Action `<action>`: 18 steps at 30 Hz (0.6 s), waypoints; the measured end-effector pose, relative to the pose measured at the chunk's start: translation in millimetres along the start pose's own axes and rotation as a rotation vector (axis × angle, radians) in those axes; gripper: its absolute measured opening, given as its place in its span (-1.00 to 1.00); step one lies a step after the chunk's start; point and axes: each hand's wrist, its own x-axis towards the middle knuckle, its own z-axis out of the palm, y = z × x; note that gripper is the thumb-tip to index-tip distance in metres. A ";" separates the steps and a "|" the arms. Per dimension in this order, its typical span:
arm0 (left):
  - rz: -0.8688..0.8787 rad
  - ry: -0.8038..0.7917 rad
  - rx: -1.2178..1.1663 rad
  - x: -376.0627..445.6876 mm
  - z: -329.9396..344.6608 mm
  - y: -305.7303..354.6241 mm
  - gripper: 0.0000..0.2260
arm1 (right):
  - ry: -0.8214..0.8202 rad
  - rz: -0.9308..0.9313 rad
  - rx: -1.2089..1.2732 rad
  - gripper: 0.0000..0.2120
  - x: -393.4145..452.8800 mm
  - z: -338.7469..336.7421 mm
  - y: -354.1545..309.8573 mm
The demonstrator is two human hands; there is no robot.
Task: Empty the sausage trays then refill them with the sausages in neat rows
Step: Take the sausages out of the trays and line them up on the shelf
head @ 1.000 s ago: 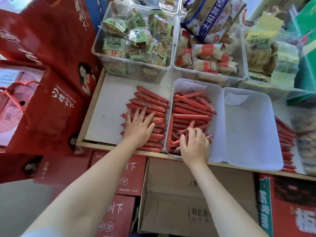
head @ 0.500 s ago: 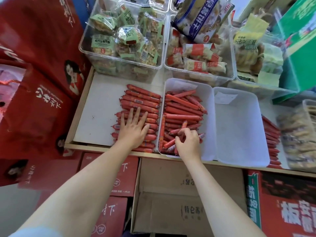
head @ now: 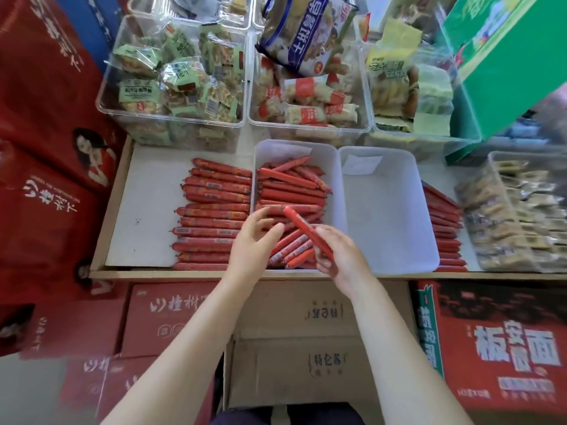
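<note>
Now right hand (head: 343,256) grips one red plastic-cased sausage (head: 306,231), lifted from white plastic tray (head: 333,179) | left hand (head: 251,240), off the shelf pile (head: 211,216), reaches loosely curled, holding nothing | emptying continues, second white tray (head: 389,216) bare.

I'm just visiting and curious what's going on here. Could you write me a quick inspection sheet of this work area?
Surface: white shelf board with a wooden front edge.
Job's things: left tray holds jumbled sausages; right tray has none, only a paper slip; a neat row of sausages lies on the shelf to the left, another row to the right.
Clutter: clear bins of packaged snacks behind.
Hands: right hand grips one sausage; left hand hovers over the tray, holding nothing.
Cables: nothing seen.
Surroundings: red cartons, a cardboard box below, and a green box.
</note>
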 end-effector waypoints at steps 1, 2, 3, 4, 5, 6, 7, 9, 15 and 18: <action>-0.097 -0.054 -0.143 -1.6 9.7 6.3 -0.72 | -0.021 -0.003 -0.067 -0.79 -4.9 -5.4 -3.5; -0.164 -0.085 -0.245 -2.2 17.6 9.5 -0.74 | -0.040 -0.009 -0.124 -0.80 -9.5 -10.9 -7.2; -0.183 -0.099 -0.277 -5.0 24.4 13.5 -0.79 | -0.062 -0.012 -0.158 -0.83 -14.4 -17.3 -11.3; -0.176 -0.110 -0.270 -7.8 30.5 16.2 -0.84 | -0.072 -0.011 -0.171 -0.85 -19.1 -25.2 -15.9; -0.167 -0.124 -0.272 -10.5 37.1 18.6 -0.88 | -0.077 -0.010 -0.164 -0.87 -23.2 -34.4 -21.1; -0.164 -0.131 -0.288 -12.1 44.4 19.2 -0.89 | -0.082 -0.011 -0.131 -0.87 -27.4 -44.8 -26.5; -0.172 -0.124 -0.318 -14.6 52.5 20.4 -0.90 | -0.085 -0.015 -0.060 -0.86 -31.9 -55.3 -32.5; -0.192 -0.090 -0.367 -17.8 72.6 19.6 -0.86 | -0.090 -0.043 0.163 -0.86 -37.6 -79.0 -42.9; -0.123 -0.102 0.000 -24.1 186.7 2.6 -0.80 | 0.056 -0.187 0.161 -0.83 -32.3 -159.0 -58.5; 0.181 0.022 0.623 -11.1 237.9 -23.4 -0.68 | 0.264 -0.268 -0.193 -0.85 -19.2 -219.2 -77.5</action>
